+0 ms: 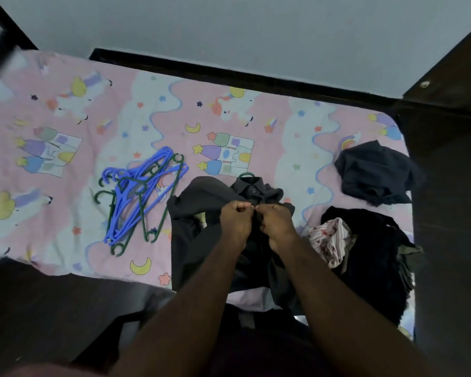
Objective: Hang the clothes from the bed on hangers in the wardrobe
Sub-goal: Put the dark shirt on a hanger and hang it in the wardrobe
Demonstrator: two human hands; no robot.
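Fabric of the dark shirt (196, 213), spread on the bed (93, 110) beneath the fingers, is judged soft and limp. Its placket is pinched by left hand (235, 221) and right hand (276, 224), seemingly at a button; lifting is best done by the hanger hook (246, 174) just beyond.

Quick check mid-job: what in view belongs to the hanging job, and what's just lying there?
For the job: grey shirt on a green hanger, pinched by left hand and right hand; spare hangers; navy garment; black pile; striped garment.
Just there: patterned bedsheet; dark bed frame.
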